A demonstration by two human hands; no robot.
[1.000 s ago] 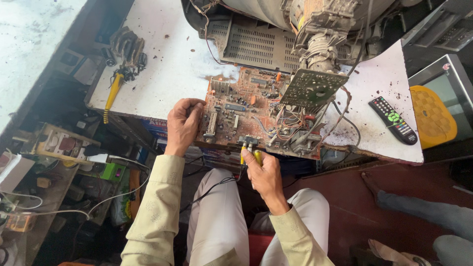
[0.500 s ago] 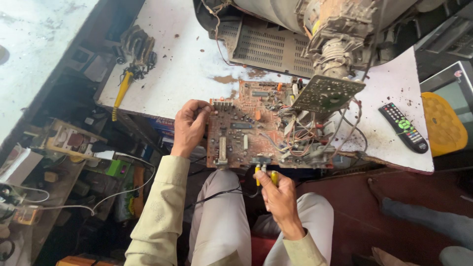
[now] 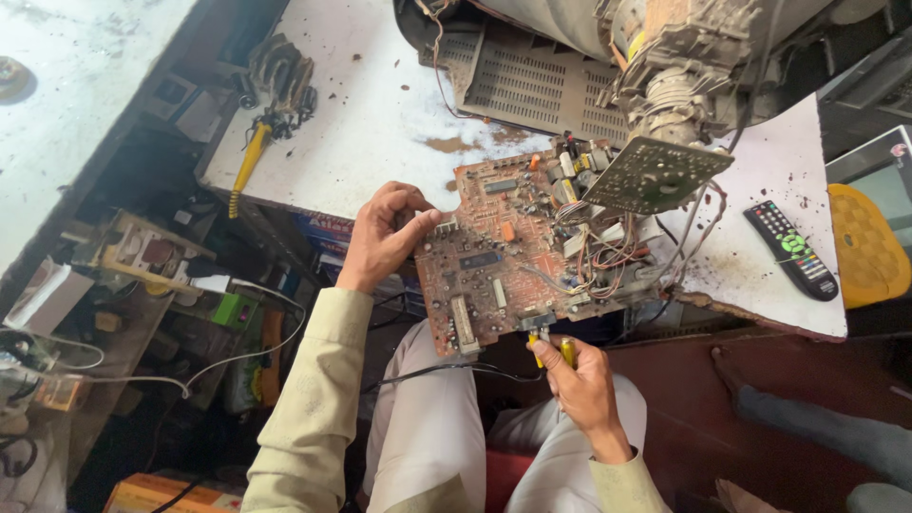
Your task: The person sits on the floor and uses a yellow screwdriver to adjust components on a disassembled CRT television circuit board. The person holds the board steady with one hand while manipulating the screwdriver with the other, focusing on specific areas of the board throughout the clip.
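Brown printed circuit board [image 3: 503, 256], crowded with small components and coloured wires, lies tilted at the near edge of the white, stained worktable [image 3: 370, 133], and its lower part hangs out over your lap. Your left hand [image 3: 385, 237] grasps the board's left edge, with the thumb on top and the other fingers curled around the side. Your right hand [image 3: 579, 380] is just below the board's bottom edge, and its fingers are clenched on the yellow-handled pliers [image 3: 553, 350]. The tip of the pliers meets a small metal part at the bottom edge, but I cannot tell if it really grips this part, because the spot is small and dark.

A smaller green circuit board [image 3: 655, 176] stands above the right side of the brown board, attached to the neck of the dusty grey picture tube [image 3: 665, 57], and a bundle of wires joins the two boards. Behind them a grey vented plastic panel [image 3: 532, 81] lies on the table. A black remote control with coloured buttons [image 3: 790, 249] lies on the right part of the table, well apart from your hands. A yellow-handled tool [image 3: 245, 171] lies at the table's left edge, beside a coil of dark cable [image 3: 280, 76].
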